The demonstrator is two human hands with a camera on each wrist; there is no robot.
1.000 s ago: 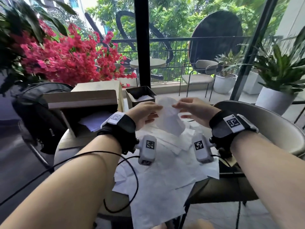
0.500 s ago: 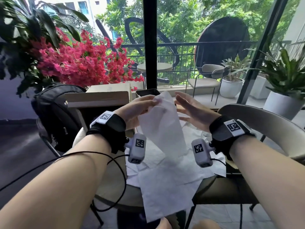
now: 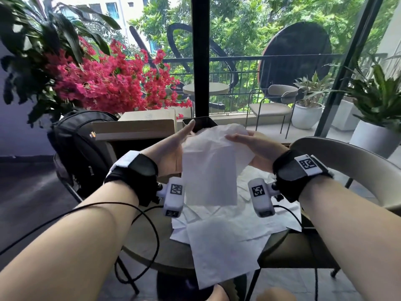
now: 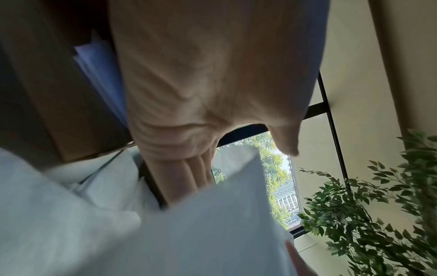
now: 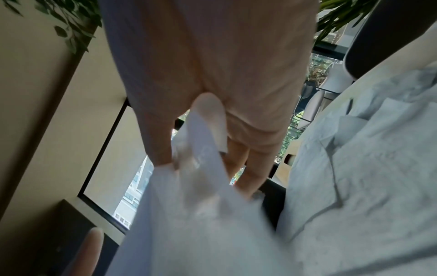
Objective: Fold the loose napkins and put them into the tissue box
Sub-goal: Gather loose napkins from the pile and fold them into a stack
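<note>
- The napkin I'm holding up hides most of my right hand, so its grip stays unclear.
- Both wrist views smear that napkin into a blur.
- My left hand covers the near part of the tissue box; what's inside it is too small to tell.
- The loose napkins hide much of the surface.
- My arms cover the cardboard box front.

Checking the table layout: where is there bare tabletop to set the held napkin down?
A bare wood strip shows on the table at its near-left edge, between the loose napkins and the cable. The middle and right are covered with napkins; the cardboard box crowds the far left.
</note>
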